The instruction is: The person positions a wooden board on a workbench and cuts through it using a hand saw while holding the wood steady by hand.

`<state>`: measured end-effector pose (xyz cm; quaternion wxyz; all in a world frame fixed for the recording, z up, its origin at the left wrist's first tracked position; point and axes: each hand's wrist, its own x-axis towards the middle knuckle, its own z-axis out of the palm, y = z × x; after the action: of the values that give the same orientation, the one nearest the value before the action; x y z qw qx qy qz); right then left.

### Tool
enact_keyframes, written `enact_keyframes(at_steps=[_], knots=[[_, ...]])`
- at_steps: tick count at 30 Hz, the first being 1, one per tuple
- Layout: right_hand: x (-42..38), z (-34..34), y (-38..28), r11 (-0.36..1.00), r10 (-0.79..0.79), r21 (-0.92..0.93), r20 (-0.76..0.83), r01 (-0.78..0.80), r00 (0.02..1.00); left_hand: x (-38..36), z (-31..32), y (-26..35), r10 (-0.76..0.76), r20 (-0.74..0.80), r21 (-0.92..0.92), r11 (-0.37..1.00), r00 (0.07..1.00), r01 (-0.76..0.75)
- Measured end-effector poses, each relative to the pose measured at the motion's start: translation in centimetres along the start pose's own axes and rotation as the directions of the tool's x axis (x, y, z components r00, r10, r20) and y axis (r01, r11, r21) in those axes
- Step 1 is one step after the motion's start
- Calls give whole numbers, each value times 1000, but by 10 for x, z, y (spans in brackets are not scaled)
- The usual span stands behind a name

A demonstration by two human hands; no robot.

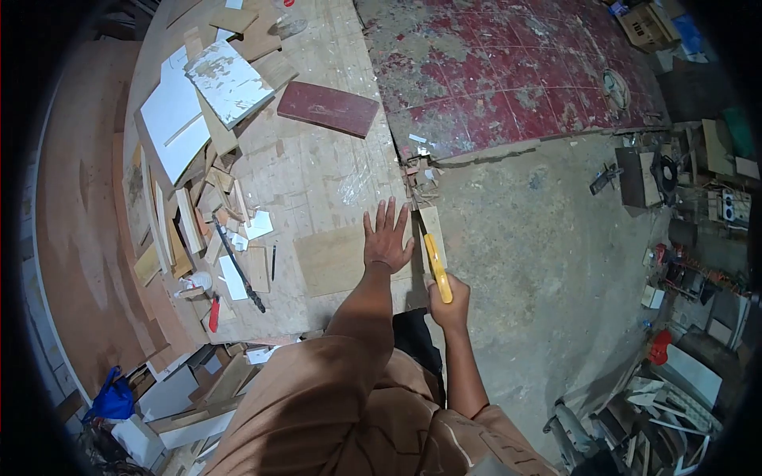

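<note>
Left hand [386,245] lies flat and splayed on a pale board [329,263]; right hand [455,308] clasps a yellow-handled tool [435,258]

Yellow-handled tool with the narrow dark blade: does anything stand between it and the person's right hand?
Nothing visible does: the person's right hand is closed around the near end of the yellow-handled tool. The person's left hand, spread out over the pale wooden worktable, is off to the tool's left, not in between.

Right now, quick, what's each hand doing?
Left hand: open, palm down, fingers spread over the pale wooden tabletop.
Right hand: closed, holding a long, slim yellow tool handle.
</note>
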<state>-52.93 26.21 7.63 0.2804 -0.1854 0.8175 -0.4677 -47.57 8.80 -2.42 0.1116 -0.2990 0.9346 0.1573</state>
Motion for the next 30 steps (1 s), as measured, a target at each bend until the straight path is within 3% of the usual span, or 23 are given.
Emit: enact_keyframes(at_steps=[2,5,11,14,16,20,24,26,30], knots=[[-9,1,1,997,41,58,-7,-41,999,-6,1,2,6,21,17,1000,1000,-7],[-37,0,-16,996,-56,-75,-25,54,998,0,-1,2,-13,31,104,995,999,10],[-119,-45,-36,997,75,-21,-41,-76,996,-1,-2,2,-14,28,41,999,1000,13],[-105,-45,-30,993,116,-34,23,-115,993,3,-5,2,-19,48,51,999,999,16],[-89,-28,-5,994,-64,-92,18,66,998,-4,-3,2,-14,72,64,998,997,10],[-19,2,13,996,-80,43,-52,82,995,2,-3,3,-14,13,62,998,1000,14],[-29,-1,2,998,-11,65,-53,14,999,-2,-8,5,-14,35,91,996,999,10],[-48,-4,-2,996,-82,-26,-79,80,994,1,-5,4,-12,30,114,993,999,9],[-118,-45,-21,991,131,-17,-6,-131,991,-1,-2,3,-10,21,83,996,1000,9]])
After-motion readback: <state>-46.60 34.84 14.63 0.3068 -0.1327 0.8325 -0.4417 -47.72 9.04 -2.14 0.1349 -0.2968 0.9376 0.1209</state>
